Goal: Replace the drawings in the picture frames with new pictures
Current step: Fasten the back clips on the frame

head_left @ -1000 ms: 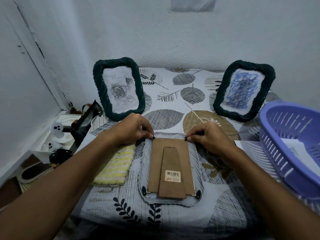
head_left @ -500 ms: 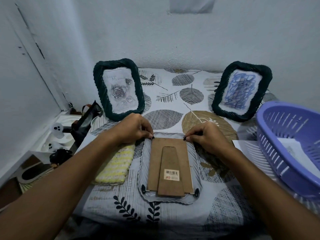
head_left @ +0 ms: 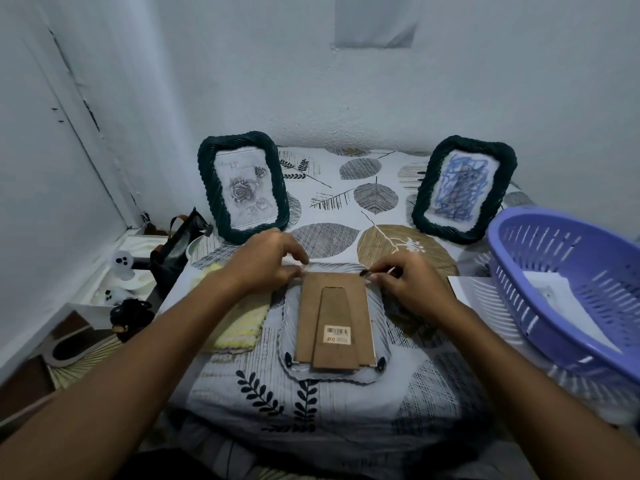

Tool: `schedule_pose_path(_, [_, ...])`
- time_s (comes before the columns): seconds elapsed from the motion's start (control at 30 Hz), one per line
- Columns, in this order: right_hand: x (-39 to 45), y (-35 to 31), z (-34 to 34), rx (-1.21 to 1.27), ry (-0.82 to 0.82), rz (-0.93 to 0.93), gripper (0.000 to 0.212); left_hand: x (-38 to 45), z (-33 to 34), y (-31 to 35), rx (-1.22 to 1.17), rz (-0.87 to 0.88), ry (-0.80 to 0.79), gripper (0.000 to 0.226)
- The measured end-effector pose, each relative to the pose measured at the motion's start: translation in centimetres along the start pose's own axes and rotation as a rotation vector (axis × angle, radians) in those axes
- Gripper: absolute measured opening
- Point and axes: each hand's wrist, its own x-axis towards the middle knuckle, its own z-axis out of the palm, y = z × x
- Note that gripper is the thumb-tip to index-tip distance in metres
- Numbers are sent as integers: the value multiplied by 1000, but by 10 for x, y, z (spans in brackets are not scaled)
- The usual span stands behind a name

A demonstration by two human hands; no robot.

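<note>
The barcode sticker point(head_left: 338, 334) on the brown backing board point(head_left: 333, 320) reads "200" in red. That face-down frame point(head_left: 332, 332) lies on the leaf-print cloth point(head_left: 325, 403) before you. Your left hand point(head_left: 266, 263) curls its fingertips at the board's top left corner; your right hand point(head_left: 410, 282) pinches the top right clip. The purple basket point(head_left: 568, 289) holds paper sheets point(head_left: 557, 299).
</note>
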Motion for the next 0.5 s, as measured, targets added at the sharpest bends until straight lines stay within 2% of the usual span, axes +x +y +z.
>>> schedule_pose_path(0.13, [-34,-11,-3,29,41,18,5,-48,-1,40,-141,-56,92,11])
schedule_pose_path(0.3, [-90,-23,9,83,9,53,8,-113,16,61,-300,-176,240,12])
schedule_pose_path(0.37, [-107,-28,13,116,22,78,14,-133,23,66,-364,-232,294,20])
schedule_pose_path(0.5, [-128,-32,19,113,63,114,32,-152,31,70,-420,-308,289,46])
